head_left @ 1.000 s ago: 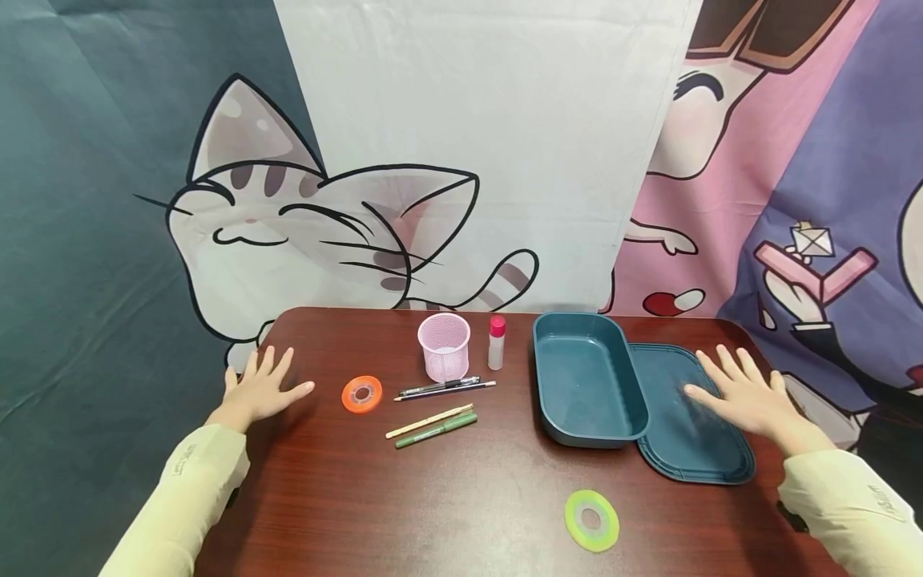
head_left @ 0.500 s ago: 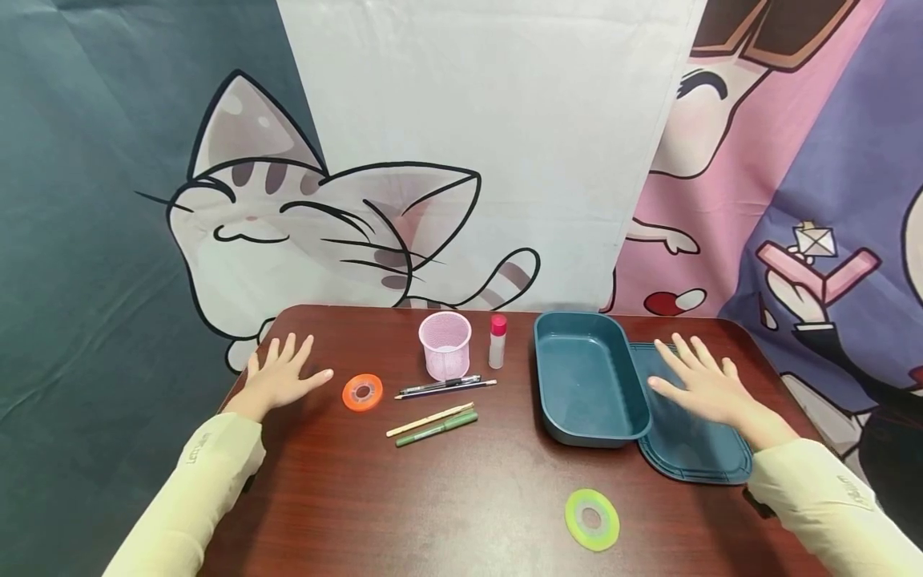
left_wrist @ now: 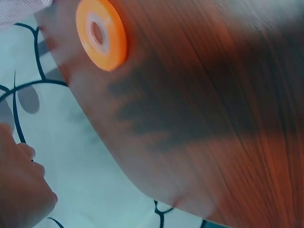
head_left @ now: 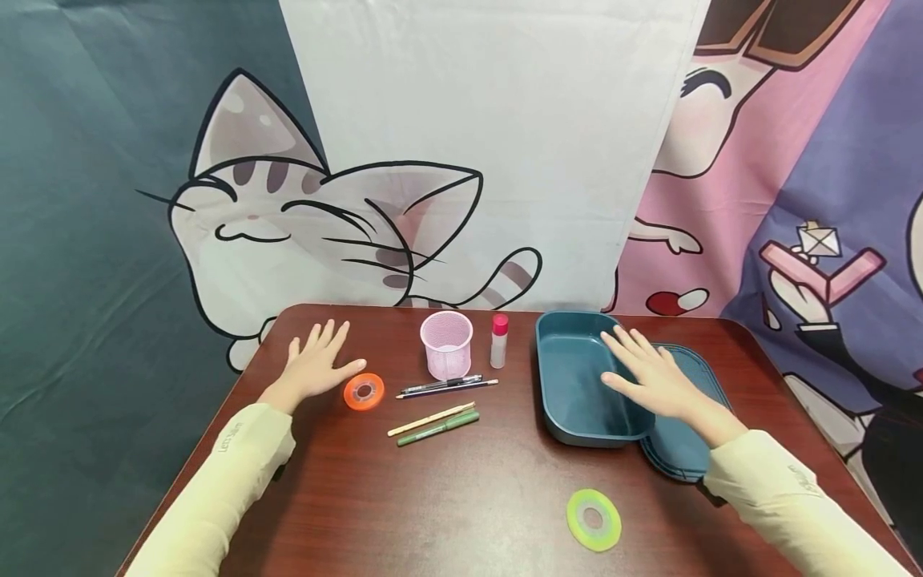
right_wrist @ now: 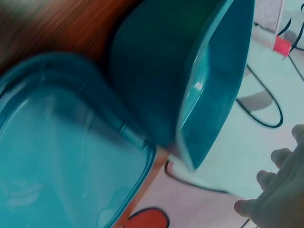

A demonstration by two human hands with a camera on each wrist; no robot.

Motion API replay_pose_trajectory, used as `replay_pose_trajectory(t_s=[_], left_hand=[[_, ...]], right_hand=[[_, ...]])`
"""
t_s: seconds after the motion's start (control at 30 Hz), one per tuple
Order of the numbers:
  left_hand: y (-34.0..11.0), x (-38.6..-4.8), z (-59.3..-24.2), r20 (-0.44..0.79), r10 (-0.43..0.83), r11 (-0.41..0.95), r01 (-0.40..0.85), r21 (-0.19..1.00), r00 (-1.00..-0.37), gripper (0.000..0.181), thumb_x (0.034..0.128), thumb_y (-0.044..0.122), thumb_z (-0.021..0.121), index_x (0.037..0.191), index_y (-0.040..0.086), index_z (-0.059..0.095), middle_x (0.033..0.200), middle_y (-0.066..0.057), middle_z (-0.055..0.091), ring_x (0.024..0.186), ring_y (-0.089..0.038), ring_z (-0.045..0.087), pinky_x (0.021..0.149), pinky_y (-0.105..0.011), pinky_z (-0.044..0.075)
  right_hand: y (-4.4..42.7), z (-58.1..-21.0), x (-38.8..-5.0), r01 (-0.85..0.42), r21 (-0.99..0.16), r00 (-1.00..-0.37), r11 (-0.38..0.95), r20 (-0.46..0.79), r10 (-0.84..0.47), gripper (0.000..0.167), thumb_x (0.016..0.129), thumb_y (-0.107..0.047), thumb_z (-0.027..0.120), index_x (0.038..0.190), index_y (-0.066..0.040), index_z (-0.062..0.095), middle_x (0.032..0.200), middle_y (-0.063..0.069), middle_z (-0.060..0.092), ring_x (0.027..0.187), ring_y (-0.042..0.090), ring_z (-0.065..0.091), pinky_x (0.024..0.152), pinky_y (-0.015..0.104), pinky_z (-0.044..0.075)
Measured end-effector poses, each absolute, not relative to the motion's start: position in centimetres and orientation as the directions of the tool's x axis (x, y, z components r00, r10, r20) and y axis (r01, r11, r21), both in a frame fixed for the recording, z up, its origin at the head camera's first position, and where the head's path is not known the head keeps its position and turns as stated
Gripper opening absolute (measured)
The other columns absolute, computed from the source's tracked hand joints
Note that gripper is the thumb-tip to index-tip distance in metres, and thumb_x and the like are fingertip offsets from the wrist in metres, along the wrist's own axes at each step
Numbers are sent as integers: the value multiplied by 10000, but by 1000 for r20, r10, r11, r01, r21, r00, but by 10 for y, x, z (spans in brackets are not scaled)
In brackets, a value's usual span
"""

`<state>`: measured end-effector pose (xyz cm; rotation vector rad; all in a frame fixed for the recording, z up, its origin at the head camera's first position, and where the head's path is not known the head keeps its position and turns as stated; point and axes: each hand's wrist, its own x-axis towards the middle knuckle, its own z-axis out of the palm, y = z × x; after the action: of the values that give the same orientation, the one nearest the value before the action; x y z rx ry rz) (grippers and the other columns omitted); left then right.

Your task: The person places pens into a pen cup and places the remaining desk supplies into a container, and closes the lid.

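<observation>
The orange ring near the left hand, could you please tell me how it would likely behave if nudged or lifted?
Lying flat on the table, the orange ring would probably slide rather than roll when nudged. Its round rim could let it roll if stood on edge. It looks small and fairly thin, so it is likely light.

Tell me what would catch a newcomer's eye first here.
Probably the big cartoon cat on the backdrop, left of centre. Next comes the blue-green box, right of centre on the brown table, with the right hand overlapping it in the head view. The orange ring also stands out, near the left hand.
</observation>
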<state>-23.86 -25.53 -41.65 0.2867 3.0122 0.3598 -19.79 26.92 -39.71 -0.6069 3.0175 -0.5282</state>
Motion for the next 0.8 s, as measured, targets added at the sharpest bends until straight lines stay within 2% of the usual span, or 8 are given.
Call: replay_pose_trajectory(t_s=[0.13, 0.27, 0.5, 0.6, 0.8], left_hand=[[-241, -244, -418, -30, 228, 943, 213, 258, -973, 853, 813, 622, 408, 1428, 102, 126, 1467, -196, 115, 1340, -389, 77, 993, -629, 10], [-227, -248, -420, 1, 254, 926, 243, 288, -967, 830, 824, 597, 420, 1423, 92, 149, 1465, -180, 150, 1341, -367, 119, 1001, -617, 42], [-205, -254, -425, 58, 292, 902, 295, 316, -955, 775, 845, 562, 416, 1417, 94, 184, 1455, -150, 214, 1339, -321, 184, 1015, -584, 99], [-196, -255, -427, 86, 307, 887, 318, 334, -948, 766, 846, 549, 425, 1412, 83, 204, 1446, -153, 238, 1330, -318, 215, 1014, -575, 123], [-176, -259, -428, 90, 317, 869, 327, 372, -944, 737, 855, 515, 439, 1411, 89, 210, 1449, -128, 243, 1331, -291, 230, 1028, -553, 138]], right_hand=[[254, -399, -202, -407, -398, -909, 822, 86, -408, 669, 860, -454, 485, 1416, -205, 211, 1464, 147, 183, 1346, 354, 105, 961, 661, 97], [237, -399, -204, -435, -454, -895, 778, 127, -427, 642, 859, -432, 503, 1405, -209, 250, 1460, 115, 216, 1331, 337, 186, 978, 624, 163], [204, -400, -207, -480, -503, -877, 719, 265, -401, 574, 828, -400, 571, 1327, -164, 414, 1359, 96, 415, 1250, 283, 373, 989, 504, 294], [190, -403, -209, -494, -538, -870, 683, 317, -379, 536, 818, -355, 600, 1283, -123, 470, 1289, 108, 492, 1194, 270, 443, 949, 473, 365], [163, -410, -212, -500, -608, -865, 617, 332, -376, 482, 800, -279, 636, 1230, -90, 527, 1195, 106, 566, 1046, 245, 551, 815, 425, 470]])
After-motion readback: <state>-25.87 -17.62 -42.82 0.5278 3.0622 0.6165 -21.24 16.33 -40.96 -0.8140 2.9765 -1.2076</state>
